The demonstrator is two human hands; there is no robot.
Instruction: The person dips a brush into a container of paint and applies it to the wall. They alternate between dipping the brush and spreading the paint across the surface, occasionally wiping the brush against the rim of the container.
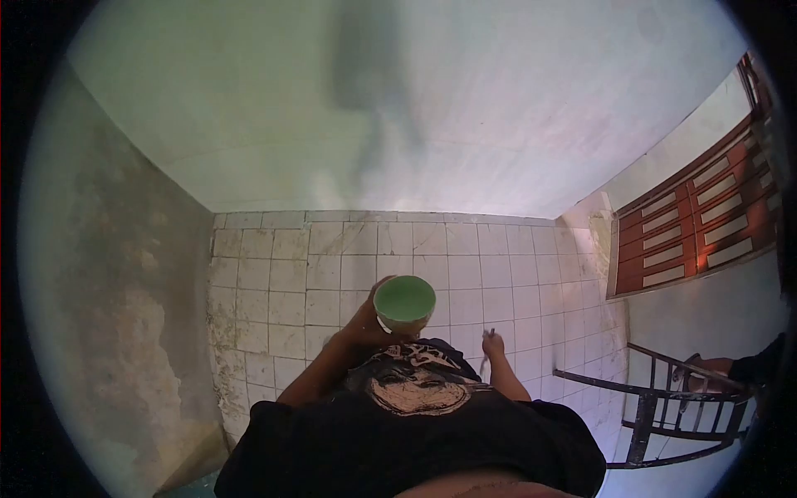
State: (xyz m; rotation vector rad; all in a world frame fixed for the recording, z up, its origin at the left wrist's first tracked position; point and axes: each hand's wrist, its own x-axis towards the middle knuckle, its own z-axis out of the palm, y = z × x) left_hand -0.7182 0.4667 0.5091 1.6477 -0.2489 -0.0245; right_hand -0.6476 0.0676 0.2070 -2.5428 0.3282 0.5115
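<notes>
My left hand point(374, 329) is wrapped round the side of a bowl point(404, 300), in front of my chest. The bowl is round and pale outside, and its inside shows an even green. Lower on the right, by my side, my right hand point(494, 343) is closed round a thin greyish thing, of which a small tip sticks out above the fingers and a narrow part shows below; I cannot tell its kind.
Ahead rises a pale wall point(498, 100) above a white tiled floor point(398, 241). The left wall point(141, 274) is stained and peeling. At right are a red-brown slatted wooden frame point(693, 203), a dark chair-like frame point(643, 407) and another person's hand point(708, 373).
</notes>
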